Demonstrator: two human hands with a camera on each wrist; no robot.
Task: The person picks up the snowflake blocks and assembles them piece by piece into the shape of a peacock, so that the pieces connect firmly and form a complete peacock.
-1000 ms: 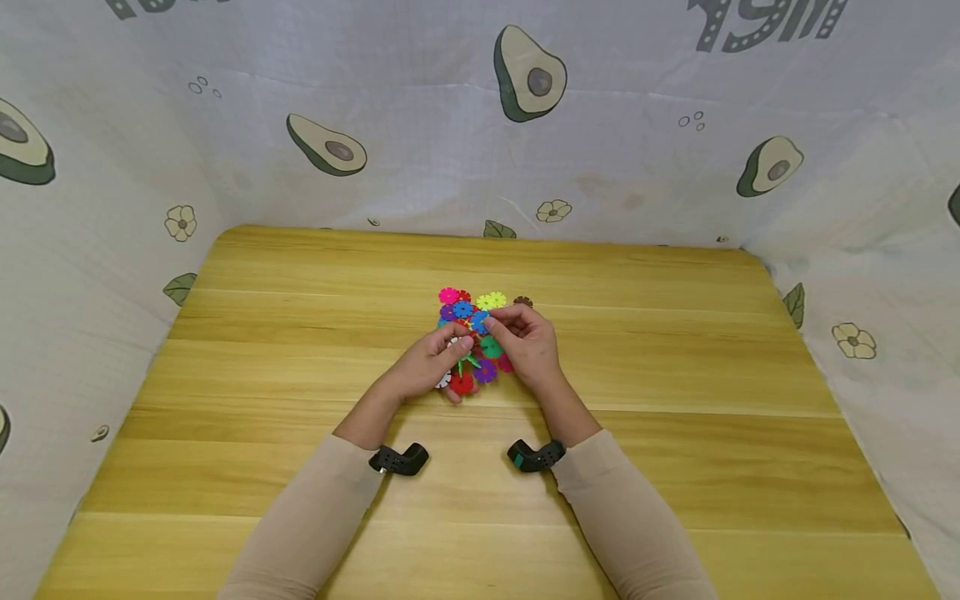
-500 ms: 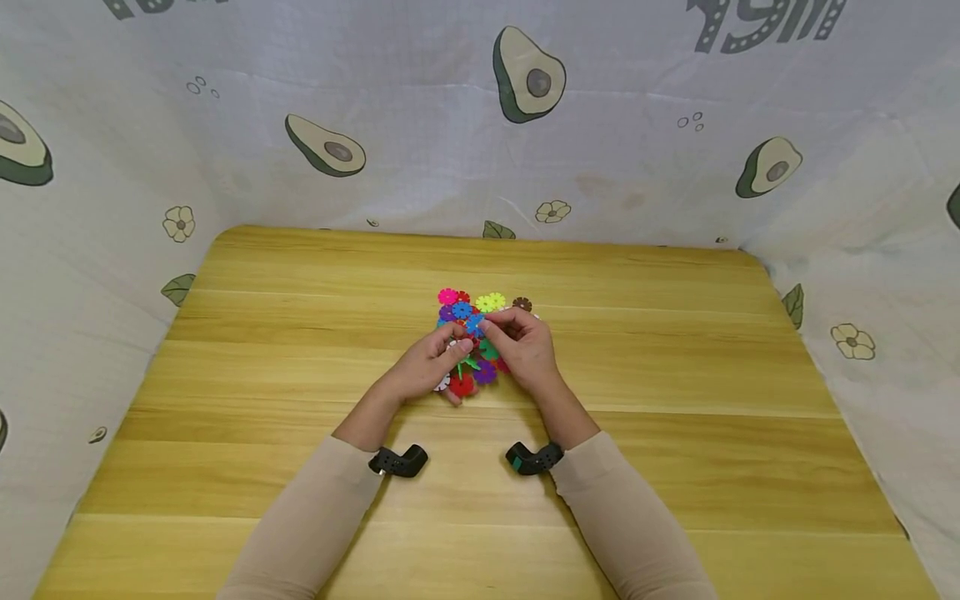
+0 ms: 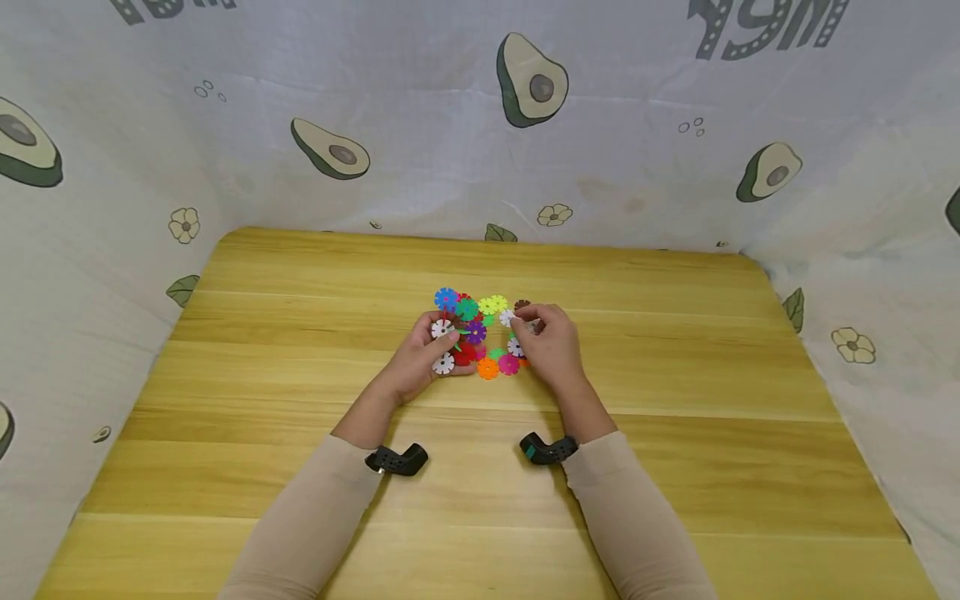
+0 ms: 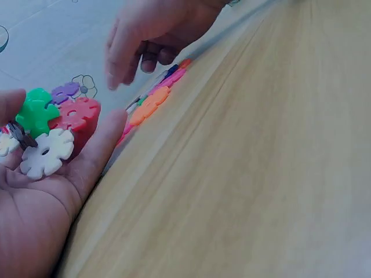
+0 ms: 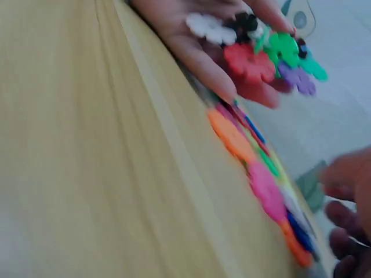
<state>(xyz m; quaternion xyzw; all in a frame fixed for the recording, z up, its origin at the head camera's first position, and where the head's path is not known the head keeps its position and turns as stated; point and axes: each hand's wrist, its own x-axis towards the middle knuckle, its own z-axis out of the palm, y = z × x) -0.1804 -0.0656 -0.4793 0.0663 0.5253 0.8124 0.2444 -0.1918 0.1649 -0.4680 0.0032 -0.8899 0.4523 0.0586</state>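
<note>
My left hand (image 3: 416, 354) holds a cluster of joined snowflake discs (image 4: 75, 113), its thumb over the front and its fingers underneath. White, green, red and purple discs show in the cluster, and a blue disc (image 3: 446, 299) stands at its far end. To the right, my right hand (image 3: 553, 342) hovers over loose discs with its fingers loosely bent. A white disc (image 3: 507, 317) lies right at its fingertips in the head view. Both wrist views show nothing between the visible fingers of that hand; its thumb is hidden in the left wrist view.
Loose discs lie on the wooden table (image 3: 675, 467) between and behind the hands: orange (image 3: 488, 368), pink (image 3: 508, 364), yellow (image 3: 492, 305) and brown (image 3: 522, 305) ones. A white cloth (image 3: 420, 167) printed with avocados rises behind the table and at both sides.
The blue disc that my right hand pinched against the cluster now sits on the cluster's far end. My left hand has turned the cluster; my right hand has moved away to the right.
</note>
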